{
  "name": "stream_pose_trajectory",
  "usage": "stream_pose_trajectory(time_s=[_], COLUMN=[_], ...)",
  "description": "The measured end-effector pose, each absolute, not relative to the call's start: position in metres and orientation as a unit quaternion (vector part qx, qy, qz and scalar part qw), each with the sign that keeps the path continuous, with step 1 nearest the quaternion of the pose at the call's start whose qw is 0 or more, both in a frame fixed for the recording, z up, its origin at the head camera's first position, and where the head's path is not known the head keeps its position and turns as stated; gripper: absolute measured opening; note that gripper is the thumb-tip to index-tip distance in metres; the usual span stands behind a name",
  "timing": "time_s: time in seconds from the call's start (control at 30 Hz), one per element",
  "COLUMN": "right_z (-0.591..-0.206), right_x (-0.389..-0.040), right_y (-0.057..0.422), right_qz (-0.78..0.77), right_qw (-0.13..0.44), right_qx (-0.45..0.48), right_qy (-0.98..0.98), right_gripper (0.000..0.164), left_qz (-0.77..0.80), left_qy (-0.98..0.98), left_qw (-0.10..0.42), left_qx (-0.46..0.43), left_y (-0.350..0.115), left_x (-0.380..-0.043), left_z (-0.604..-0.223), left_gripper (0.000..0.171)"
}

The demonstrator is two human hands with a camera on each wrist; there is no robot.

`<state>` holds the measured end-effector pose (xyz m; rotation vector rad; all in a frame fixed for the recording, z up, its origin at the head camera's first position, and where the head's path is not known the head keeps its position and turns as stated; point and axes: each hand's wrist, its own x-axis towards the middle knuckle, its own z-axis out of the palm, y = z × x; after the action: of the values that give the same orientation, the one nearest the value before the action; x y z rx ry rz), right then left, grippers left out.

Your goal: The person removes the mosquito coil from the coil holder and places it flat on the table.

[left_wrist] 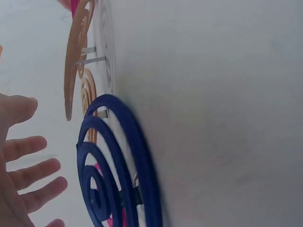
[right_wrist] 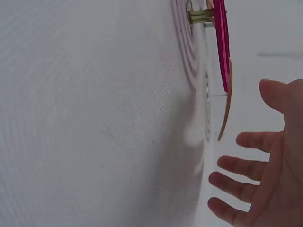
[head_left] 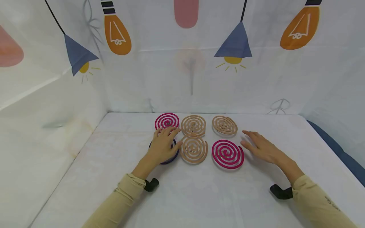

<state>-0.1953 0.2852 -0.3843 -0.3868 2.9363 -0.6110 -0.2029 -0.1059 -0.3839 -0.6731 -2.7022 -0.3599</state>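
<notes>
Several spiral mosquito coils sit on small metal stands in two rows. My left hand [head_left: 162, 145], fingers spread, hovers over the dark blue coil [left_wrist: 130, 156] and hides most of it in the head view. In the left wrist view its fingers are apart from that coil. To the right, my right hand [head_left: 263, 147] is held above the table with fingers extended and holds nothing. Nearest to it are the front pink coil [head_left: 227, 154] and the back-right tan coil [head_left: 224, 125]. Between the hands lie a front tan coil [head_left: 194, 150] and a back tan coil [head_left: 193, 125]. Another pink coil [head_left: 167, 120] stands at the back left.
The white table [head_left: 182, 196] ends at a white curtain [head_left: 159, 79] printed with lamps and bulbs. A dark blue object [head_left: 336, 148] shows beyond the table's right edge. Black wrist mounts [head_left: 280, 192] stick out beneath both sleeves.
</notes>
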Motion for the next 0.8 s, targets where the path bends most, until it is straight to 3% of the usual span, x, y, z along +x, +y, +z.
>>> stream_pose_trajectory(time_s=[0.3,0.8], right_z=[-0.388,-0.393], right_x=[-0.190,-0.184], right_y=[0.283,0.281], right_qz=[-0.253,-0.310], right_qw=[0.067,0.040], right_qx=[-0.120,-0.134], right_qy=[0.958,0.940], right_gripper=[0.065,0.053], left_qz=[-0.183,-0.266], left_qy=[-0.918,-0.888], left_qw=[0.233,0.211], left_qx=[-0.264,-0.311], left_y=[-0.091,-0.076], left_x=[-0.201,-0.199], left_z=[-0.386,-0.387], left_gripper=[0.035,0.032])
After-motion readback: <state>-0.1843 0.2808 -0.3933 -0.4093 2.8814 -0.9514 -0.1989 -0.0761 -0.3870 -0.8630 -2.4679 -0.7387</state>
